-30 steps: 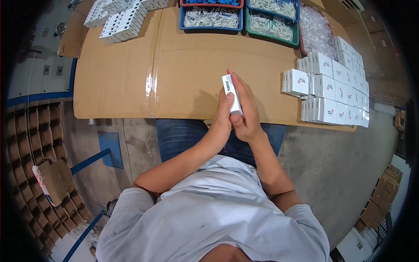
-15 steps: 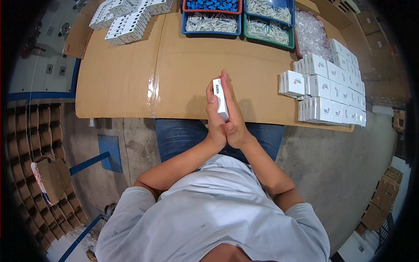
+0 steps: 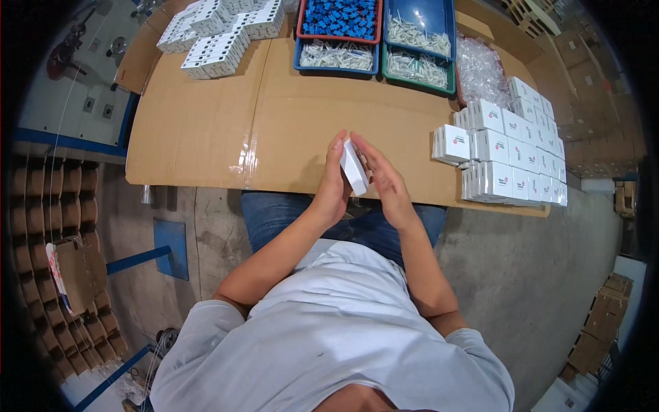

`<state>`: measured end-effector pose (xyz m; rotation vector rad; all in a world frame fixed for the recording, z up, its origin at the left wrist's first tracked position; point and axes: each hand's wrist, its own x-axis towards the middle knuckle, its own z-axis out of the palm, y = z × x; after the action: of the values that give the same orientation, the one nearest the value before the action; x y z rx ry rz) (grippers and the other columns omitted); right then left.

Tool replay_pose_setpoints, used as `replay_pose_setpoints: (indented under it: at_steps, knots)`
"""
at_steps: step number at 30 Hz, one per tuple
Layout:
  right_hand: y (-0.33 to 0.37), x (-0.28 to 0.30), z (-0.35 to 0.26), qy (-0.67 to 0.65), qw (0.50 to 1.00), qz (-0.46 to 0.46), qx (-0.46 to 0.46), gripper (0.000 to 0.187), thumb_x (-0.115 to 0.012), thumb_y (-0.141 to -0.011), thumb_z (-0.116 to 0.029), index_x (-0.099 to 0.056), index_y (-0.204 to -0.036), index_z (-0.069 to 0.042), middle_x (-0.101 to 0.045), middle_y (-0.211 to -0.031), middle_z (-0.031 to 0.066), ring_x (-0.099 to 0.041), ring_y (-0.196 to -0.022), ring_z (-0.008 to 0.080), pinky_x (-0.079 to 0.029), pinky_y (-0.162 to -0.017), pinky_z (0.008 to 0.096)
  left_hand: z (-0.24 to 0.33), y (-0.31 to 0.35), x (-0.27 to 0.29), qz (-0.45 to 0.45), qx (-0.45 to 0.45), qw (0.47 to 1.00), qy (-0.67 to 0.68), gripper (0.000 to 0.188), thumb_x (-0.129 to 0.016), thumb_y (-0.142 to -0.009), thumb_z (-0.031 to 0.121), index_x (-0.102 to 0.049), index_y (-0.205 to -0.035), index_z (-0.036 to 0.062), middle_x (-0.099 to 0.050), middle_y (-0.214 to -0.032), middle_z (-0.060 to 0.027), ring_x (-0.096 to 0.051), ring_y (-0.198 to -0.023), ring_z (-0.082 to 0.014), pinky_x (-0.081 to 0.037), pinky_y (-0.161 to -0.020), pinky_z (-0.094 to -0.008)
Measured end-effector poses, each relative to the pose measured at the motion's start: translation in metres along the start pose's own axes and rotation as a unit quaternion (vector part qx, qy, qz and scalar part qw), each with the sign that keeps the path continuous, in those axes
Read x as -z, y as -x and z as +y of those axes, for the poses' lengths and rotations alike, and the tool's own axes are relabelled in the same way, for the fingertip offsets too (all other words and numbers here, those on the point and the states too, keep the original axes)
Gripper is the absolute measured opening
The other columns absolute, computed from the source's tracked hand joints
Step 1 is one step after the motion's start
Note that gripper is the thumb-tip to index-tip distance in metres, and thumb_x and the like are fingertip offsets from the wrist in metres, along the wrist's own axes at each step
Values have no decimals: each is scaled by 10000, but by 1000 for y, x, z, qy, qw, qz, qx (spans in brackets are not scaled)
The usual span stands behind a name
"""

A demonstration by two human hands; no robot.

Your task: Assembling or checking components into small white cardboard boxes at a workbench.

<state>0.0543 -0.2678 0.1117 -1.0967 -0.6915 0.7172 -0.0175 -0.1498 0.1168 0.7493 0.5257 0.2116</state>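
Trays (image 3: 419, 20) stand beyond the held white box (image 3: 354, 169), stacked cartons (image 3: 504, 147) rightward

1 white box (image 3: 354, 168), small, slim, oblong, smooth-faced. Narrow side up, long axis slanting, far end leaning left. Lies between 2 palms, against the left hand (image 3: 332, 180); right-hand contact unclear.

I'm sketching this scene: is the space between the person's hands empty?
No, a white box shows between the left hand and the right hand.
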Motion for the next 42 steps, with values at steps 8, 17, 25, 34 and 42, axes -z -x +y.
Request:
replay_pose_setpoints:
  at_steps: [8,17,25,34,42]
  knots:
    - [1,-6,-18,157,987,-30,31,666,-845,-834,-178,-592,-1443,-90,-453,-1600,131,-457,-1439,234,-464,-1022,338,16,10,8,-45,-6,999,14,686,-291,-1060,668,-330,-1543,182,-553,-1258,-94,-638,-1043,-214,-558,-918,-394]
    - [3,2,-23,180,982,21,52,713,-850,-814,-378,-610,-1430,-110,-551,-1520,105,-578,-1300,217,-503,-948,317,25,27,-6,-97,10,992,-78,562,-433,-1094,462,-222,-1518,160,-542,-1340,-129,-672,-1154,-296,-591,-885,-381]
    - [1,5,-19,187,976,63,92,657,-843,-835,-391,-611,-1362,-75,-492,-1560,167,-535,-1358,266,-468,-1030,368,21,15,-9,-135,43,990,-24,518,-454,-1088,455,-262,-1455,143,-566,-1301,-166,-695,-1052,-268,-593,-862,-367]
    - [-15,8,-15,153,985,61,53,751,-839,-838,-446,-512,-1410,-84,-493,-1558,154,-506,-1376,261,-418,-1075,373,22,1,-7,-115,53,991,-51,607,-544,-1035,434,-243,-1486,161,-605,-1230,-131,-664,-963,-156,-566,-779,-303]
    - [-30,3,-13,187,980,54,38,787,-796,-865,-422,-469,-1500,-92,-478,-1567,127,-492,-1394,279,-484,-1025,405,28,-10,4,-103,64,991,-64,584,-528,-1035,422,-272,-1479,142,-617,-1182,-124,-658,-879,-157,-568,-720,-297]
